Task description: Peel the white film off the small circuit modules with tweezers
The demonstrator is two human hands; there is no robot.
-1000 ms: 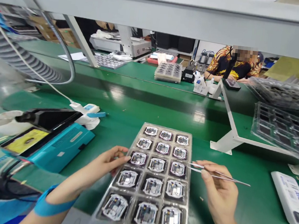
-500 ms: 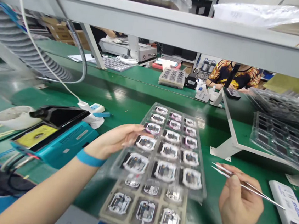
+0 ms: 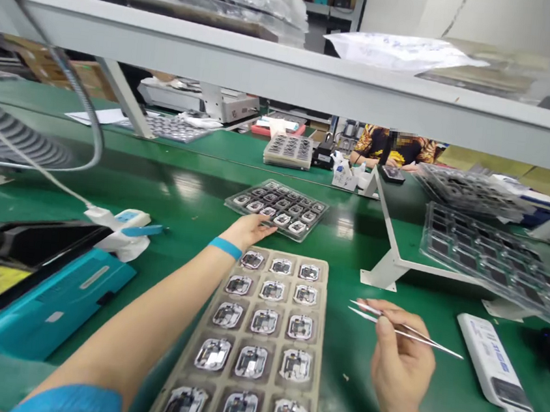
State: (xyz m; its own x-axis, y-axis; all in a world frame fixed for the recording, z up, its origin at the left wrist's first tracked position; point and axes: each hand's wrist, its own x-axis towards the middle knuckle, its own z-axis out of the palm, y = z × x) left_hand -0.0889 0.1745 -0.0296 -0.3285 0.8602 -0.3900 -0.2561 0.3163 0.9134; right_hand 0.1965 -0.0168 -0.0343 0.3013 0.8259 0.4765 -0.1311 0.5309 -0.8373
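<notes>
My left hand [image 3: 249,228] is stretched forward over the green bench, fingers flat at the near edge of a clear tray of small circuit boards [image 3: 279,208] that lies farther back. A second tray of circuit boards [image 3: 261,336] lies right in front of me, between my arms. My right hand [image 3: 400,363] hovers to its right, pinching a pair of metal tweezers [image 3: 393,326] whose tips point left toward that tray.
A teal and black machine [image 3: 45,287] sits at the left with a white handheld tool [image 3: 120,226] behind it. A white device [image 3: 494,363] lies at the right. Stacked clear trays [image 3: 486,251] rest on a white stand. Another person [image 3: 394,148] sits across the bench.
My left hand lifted the top tray off the stack and set it down farther back on the bench. My right hand with the tweezers stayed to the right.
</notes>
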